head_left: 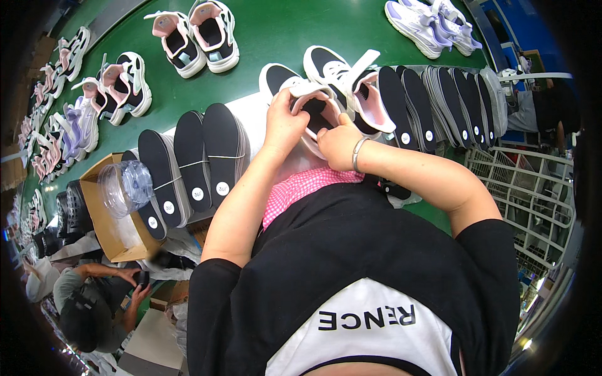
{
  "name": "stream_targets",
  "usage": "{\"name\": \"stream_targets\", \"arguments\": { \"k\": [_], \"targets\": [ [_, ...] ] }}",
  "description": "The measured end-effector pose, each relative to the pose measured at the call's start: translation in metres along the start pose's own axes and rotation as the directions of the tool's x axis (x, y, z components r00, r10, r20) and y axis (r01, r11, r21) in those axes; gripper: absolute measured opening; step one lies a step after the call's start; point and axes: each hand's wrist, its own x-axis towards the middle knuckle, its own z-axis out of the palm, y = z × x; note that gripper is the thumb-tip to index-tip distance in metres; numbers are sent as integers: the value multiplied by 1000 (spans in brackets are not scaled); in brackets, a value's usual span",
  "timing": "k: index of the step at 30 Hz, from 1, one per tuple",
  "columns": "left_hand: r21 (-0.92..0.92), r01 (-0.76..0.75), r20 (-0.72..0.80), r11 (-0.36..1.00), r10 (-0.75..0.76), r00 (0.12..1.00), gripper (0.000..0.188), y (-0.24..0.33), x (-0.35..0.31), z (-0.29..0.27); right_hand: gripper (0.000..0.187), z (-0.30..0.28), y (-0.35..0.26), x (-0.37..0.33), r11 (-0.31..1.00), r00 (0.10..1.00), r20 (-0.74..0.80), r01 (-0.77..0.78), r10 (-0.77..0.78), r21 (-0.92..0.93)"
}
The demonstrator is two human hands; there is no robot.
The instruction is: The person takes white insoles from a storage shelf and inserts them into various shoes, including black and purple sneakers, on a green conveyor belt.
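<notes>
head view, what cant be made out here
Held shoe: head view; upper hides its underside, right hand covers part of one side.
Dark object at lower left: head view, too small to identify.
Far-left shoes: head view, details lost to small size and fisheye rim.

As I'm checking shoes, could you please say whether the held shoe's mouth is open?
Open: the shoe shows its dark inside between the left hand and right hand.
</notes>
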Motion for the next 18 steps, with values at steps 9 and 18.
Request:
{"name": "stream_targets", "arguments": {
  "k": [9,18],
  "targets": [
    [-94,-45,10,995,47,999,37,14,1,8,23,-1,15,9,989,987,158,-35,12,143],
    [-53,26,-52,998,-29,998,33,27,-4,-16,26,5,67,-35,854,680,-733,373,15,363]
  ]
}}
